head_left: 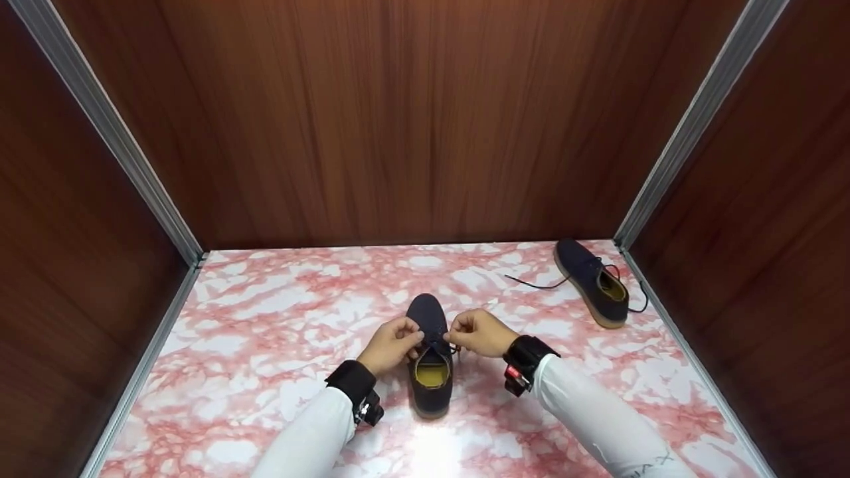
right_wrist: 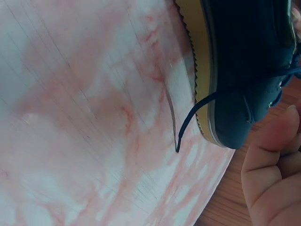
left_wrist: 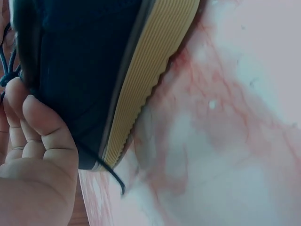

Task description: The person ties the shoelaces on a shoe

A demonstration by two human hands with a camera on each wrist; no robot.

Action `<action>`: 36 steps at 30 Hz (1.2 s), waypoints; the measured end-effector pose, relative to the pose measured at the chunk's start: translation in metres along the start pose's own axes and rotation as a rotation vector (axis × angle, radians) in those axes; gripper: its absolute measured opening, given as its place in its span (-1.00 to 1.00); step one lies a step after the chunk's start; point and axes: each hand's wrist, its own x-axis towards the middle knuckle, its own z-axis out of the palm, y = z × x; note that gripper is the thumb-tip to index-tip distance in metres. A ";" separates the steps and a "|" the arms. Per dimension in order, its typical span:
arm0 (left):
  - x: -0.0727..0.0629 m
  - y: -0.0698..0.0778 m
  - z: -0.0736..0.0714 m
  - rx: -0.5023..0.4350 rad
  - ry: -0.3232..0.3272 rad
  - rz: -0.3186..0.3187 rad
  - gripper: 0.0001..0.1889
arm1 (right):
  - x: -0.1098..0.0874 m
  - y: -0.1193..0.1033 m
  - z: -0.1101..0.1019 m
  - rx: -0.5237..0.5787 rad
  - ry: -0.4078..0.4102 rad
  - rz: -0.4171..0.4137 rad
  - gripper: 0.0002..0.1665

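Observation:
A dark navy lace-up shoe [head_left: 425,311] with a tan ribbed sole and yellow lining stands upright on the table, toe pointing away from me. My left hand [head_left: 390,346] is at the left of its lacing, thumb and fingers pinching the shoelace. From the right, my right hand [head_left: 483,333] pinches the lace with thumb and index finger. The left wrist view shows a knot with loops [left_wrist: 10,77] at the left fingertips, and a lace end [left_wrist: 115,179] hanging past the sole. Another lace end [right_wrist: 190,115] trails over the shoe's side to the tabletop in the right wrist view.
The matching navy shoe [head_left: 593,285] lies at the back right, its laces loose, one stretching left over the table. A red-and-white marbled tabletop [head_left: 279,312] carries both shoes. Brown wood-grain panels [head_left: 412,126] with metal edge strips enclose the back and sides.

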 end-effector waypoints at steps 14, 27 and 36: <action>0.001 -0.002 -0.021 -0.050 0.036 -0.080 -0.88 | 0.004 -0.003 -0.011 -0.062 0.109 0.003 -0.68; -0.007 -0.010 -0.037 0.036 0.065 -0.095 -0.84 | -0.001 0.018 -0.015 -0.083 0.160 0.016 -0.68; -0.013 -0.015 -0.042 0.075 0.048 -0.118 -0.84 | -0.006 0.026 -0.014 -0.071 0.110 0.034 -0.66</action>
